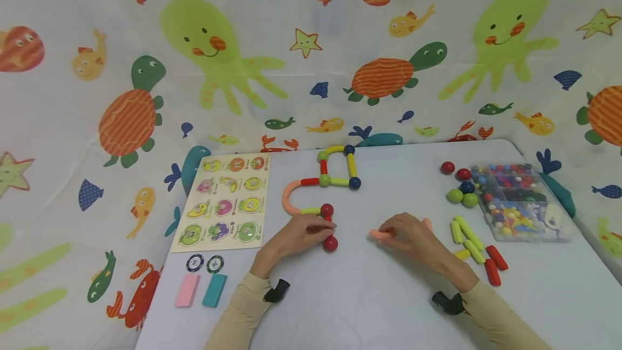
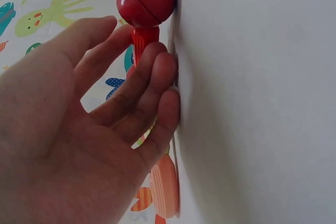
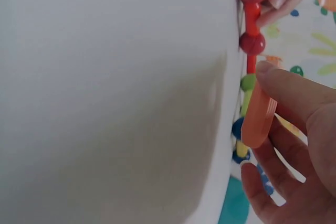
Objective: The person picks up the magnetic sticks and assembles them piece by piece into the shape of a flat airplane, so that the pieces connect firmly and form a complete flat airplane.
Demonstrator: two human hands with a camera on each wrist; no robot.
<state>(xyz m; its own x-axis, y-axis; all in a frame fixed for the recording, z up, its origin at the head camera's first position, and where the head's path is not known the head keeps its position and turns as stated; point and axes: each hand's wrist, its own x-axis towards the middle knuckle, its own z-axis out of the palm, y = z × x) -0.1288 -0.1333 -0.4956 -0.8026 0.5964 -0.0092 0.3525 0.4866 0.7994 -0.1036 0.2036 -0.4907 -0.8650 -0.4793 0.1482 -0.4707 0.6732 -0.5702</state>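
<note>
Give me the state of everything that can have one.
Left grip: holding red rod
Red rod: joined between two red balls
Right grip: pinching peach piece
Peach piece: held, detached
Peach bend: joined at both ends
Square loop: closed
Spare balls: free of rods
Spare rods: lying loose
Fruit board: lying flat
Storage box: filled; lid state unclear
Pink block: lying flat
Teal block: lying flat

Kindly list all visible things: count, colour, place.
Table: 1, white, foreground.
Cloth: 1, patterned white, behind.
Rod-and-ball chain: 1, multicoloured, middle.
Loose rods: 6, yellow-green, red, yellow, right.
Loose pieces: 2, peach, centre-right.
Loose balls: 5, red, blue, green, right.
Bead box: 1, clear, far right.
Fruit board: 1, cream, left.
Chips: 2, black-white, below board.
Blocks: 2, pink, teal, below chips.
Wrist devices: 2, black, by sleeves.
Sleeves: 2, beige, lower edge.
Left hand: 1, touching chain's red end.
Right hand: 1, pinching one loose piece.
</note>
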